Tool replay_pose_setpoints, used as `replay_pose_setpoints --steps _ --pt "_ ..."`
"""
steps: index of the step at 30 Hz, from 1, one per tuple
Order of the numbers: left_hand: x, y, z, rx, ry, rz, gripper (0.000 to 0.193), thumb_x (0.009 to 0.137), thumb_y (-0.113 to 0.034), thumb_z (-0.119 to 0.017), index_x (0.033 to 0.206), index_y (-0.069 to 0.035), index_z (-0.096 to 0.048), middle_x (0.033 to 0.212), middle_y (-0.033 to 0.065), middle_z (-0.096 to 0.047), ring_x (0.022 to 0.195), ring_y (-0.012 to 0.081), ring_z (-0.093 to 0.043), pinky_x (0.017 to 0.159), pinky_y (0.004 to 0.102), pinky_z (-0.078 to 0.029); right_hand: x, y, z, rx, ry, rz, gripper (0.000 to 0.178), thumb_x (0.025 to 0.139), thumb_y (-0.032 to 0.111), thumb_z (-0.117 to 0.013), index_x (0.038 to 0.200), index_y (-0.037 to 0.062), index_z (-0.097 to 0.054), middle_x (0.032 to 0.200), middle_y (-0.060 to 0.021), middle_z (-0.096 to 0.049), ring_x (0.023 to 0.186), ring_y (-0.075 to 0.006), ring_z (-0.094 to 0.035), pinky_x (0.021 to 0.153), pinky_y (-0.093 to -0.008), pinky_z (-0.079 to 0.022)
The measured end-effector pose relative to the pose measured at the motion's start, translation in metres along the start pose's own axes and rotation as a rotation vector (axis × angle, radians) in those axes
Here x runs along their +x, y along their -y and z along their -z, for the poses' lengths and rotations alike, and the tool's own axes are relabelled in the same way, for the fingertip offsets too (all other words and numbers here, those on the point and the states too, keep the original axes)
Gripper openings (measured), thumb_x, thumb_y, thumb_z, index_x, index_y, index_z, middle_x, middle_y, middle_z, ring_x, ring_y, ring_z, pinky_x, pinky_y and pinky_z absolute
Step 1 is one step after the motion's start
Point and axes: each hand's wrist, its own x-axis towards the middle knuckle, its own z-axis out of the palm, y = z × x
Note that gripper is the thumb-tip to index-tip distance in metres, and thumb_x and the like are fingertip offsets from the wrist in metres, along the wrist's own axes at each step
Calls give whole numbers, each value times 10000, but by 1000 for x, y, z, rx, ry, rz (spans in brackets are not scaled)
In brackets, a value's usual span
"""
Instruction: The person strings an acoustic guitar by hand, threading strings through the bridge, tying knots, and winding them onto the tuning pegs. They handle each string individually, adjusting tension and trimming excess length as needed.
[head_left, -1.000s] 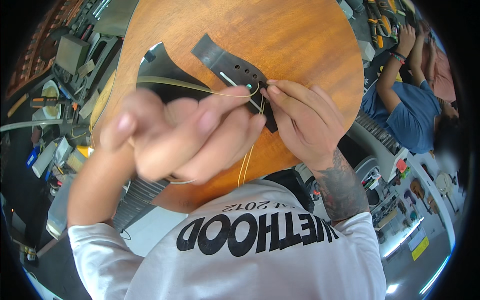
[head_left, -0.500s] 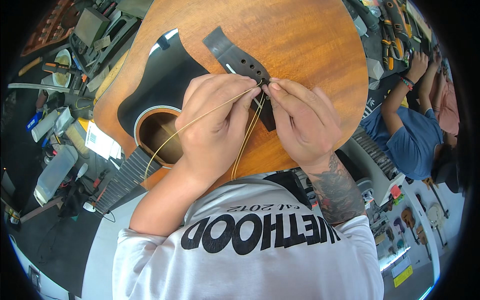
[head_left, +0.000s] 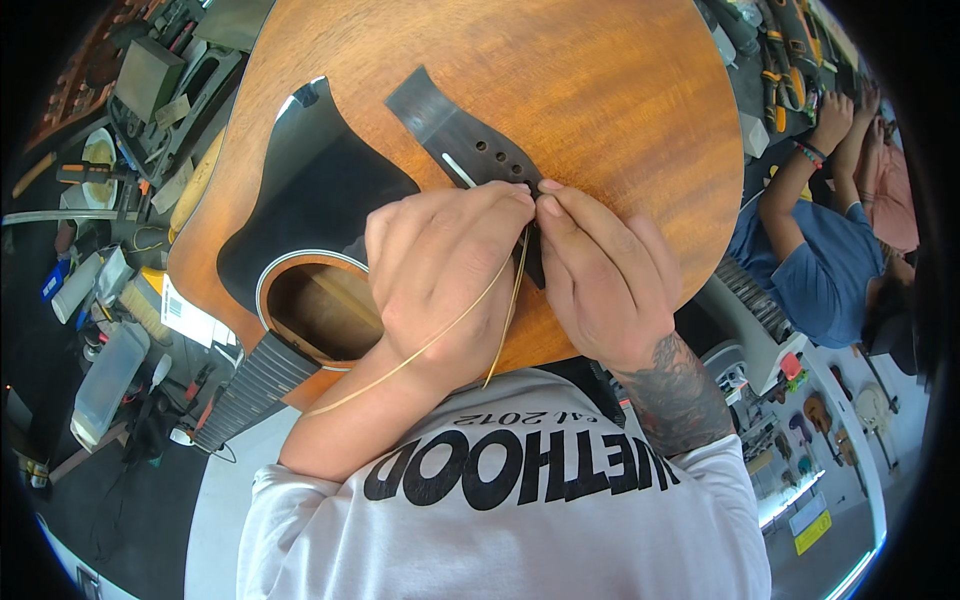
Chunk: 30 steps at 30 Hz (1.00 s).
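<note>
Workshop things surround the person, with tools (head_left: 772, 75) at upper right and a co-worker (head_left: 815, 260) in blue below them. Large at the middle is the guitar (head_left: 620, 100), face up, its neck toward lower left. Left hand (head_left: 445, 265) and right hand (head_left: 612, 275) meet over the lower part of the dark bridge (head_left: 462, 130). The left grip pinches a thin string (head_left: 430, 346) near the bridge; the right grip is also closed, but what is between its fingertips I cannot tell.

I judge that the string could slip from the bridge if the left grip loosens. Its long part, lying across the left hand and wrist, could be pulled when that arm moves. Too sharp a bend could kink it.

Compared with half a second ago, the left fingertips cover more of the bridge, and the string, which curved over the sound hole (head_left: 322, 308), now lies lower, along the forearm.
</note>
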Motion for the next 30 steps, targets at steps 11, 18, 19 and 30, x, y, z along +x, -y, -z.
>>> replay_pose_setpoints --steps 11,18,19,30 --pt "-1 1 5 -136 26 114 324 632 110 -654 931 -12 -681 911 94 -699 772 235 -633 733 318 -428 15 11 8 15 87 -112 196 766 -23 -734 958 -39 -697 924 -147 -707 598 -180 -602 503 -258 -460" --pt "-3 1 3 -193 -21 126 321 634 110 -659 926 -19 -683 899 90 -695 780 238 -635 704 313 -436 27 17 17 208 158 -389 233 756 -36 -757 978 -13 -692 876 -126 -717 672 -230 -674 579 -306 -517" --pt "-3 1 5 -193 -7 120 276 684 109 -671 933 -9 -680 896 102 -703 777 236 -645 705 307 -449 27 19 19 235 170 -465 229 760 -29 -757 979 -8 -693 870 -124 -717 676 -233 -676 585 -311 -520" --pt "1 -2 10 -175 36 123 202 781 108 -693 953 4 -680 900 111 -724 771 221 -669 706 291 -469 41 25 24 177 261 -500 150 788 -2 -737 917 2 -659 830 -137 -693 703 -281 -678 618 -350 -540"
